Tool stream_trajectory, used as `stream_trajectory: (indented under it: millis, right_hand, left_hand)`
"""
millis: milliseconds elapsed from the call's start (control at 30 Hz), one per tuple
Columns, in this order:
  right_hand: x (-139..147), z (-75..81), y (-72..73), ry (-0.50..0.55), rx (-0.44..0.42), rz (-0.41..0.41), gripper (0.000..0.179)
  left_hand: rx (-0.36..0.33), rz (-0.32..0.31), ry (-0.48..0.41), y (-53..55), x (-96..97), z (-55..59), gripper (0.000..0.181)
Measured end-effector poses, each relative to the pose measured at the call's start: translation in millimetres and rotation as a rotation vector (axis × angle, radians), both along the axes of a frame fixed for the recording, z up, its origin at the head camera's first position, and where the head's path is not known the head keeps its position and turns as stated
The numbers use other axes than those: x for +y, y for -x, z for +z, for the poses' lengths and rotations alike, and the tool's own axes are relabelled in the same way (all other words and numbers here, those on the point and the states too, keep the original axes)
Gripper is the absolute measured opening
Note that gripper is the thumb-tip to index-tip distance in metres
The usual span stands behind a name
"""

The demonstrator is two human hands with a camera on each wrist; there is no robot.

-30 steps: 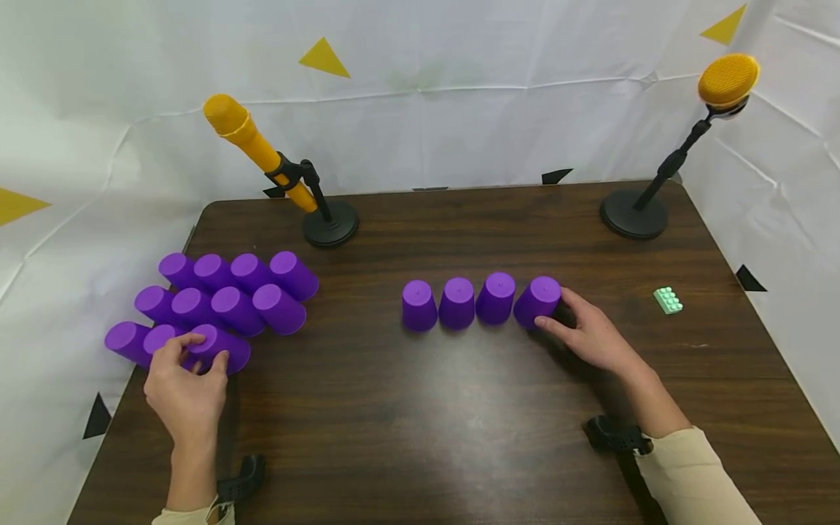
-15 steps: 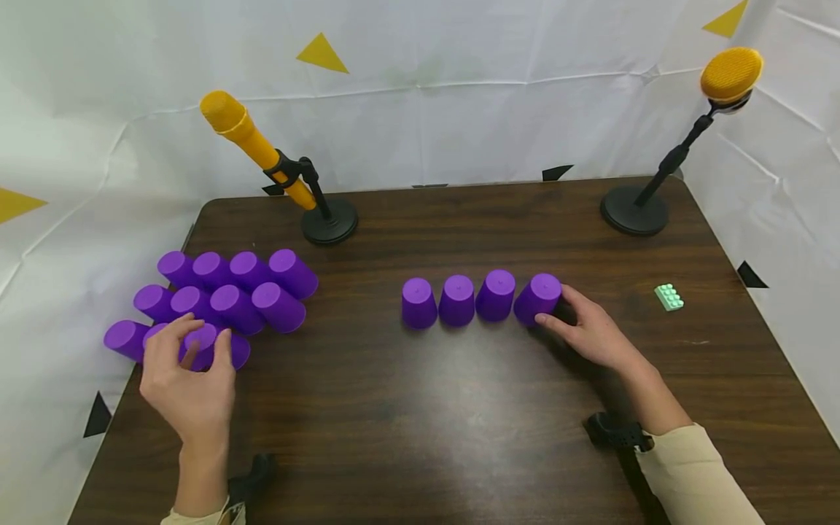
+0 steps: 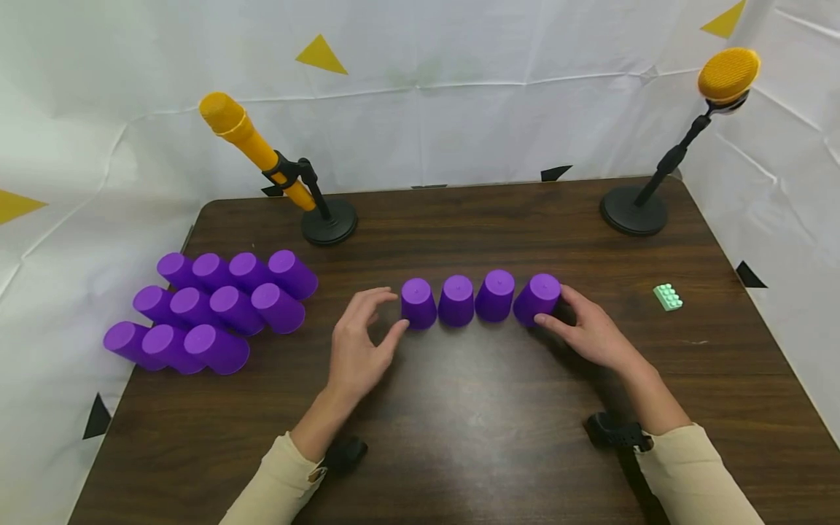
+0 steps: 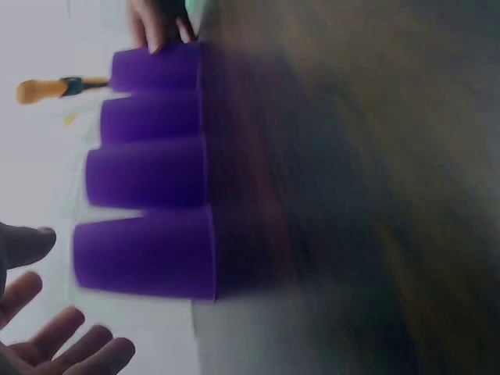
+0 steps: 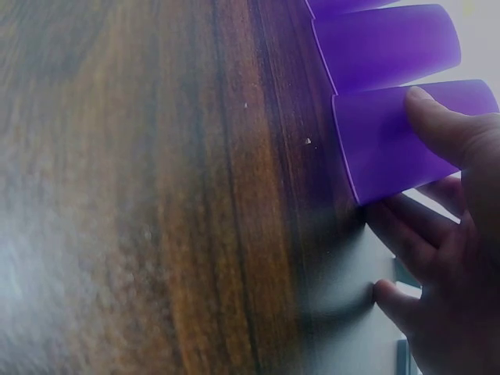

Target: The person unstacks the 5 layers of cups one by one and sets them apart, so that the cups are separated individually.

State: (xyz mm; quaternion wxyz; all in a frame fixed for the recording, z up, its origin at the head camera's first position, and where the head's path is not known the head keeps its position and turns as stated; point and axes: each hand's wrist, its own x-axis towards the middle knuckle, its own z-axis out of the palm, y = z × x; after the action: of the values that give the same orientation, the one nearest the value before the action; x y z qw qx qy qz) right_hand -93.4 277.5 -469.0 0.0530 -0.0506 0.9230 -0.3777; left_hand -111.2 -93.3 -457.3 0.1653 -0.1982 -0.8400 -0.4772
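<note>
Purple cups stand upside down in a short row at the middle of the table, with the leftmost cup and the rightmost cup at its ends. My left hand is just left of the leftmost one, thumb and fingers spread apart around its near side; the left wrist view shows a gap between the fingers and that cup. At the other end, my right hand holds the rightmost cup, its thumb on the front and its fingers behind, as the right wrist view shows.
At the left, several more upside-down purple cups form three rows. A yellow microphone on a stand is at the back left, another yellow microphone at the back right. A mint-green toy brick lies right of the right hand.
My left hand has left the front row of the left cup group, moving right to the leftmost cup of the middle row. My right hand has stayed on its cup.
</note>
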Motion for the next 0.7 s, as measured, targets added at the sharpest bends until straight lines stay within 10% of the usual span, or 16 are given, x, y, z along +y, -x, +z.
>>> stream_trajectory:
  millis: [333, 700]
  right_hand:
    - [1, 0.5, 1.1, -0.001, -0.011, 0.005, 0.071]
    - [0, 0.0, 0.7, -0.001, -0.008, 0.004, 0.069]
  left_hand:
    - [-0.051, 0.002, -0.014, 24.1, 32.7, -14.2, 0.037]
    - [-0.053, -0.010, -0.060, 23.1, 30.8, -15.7, 0.033]
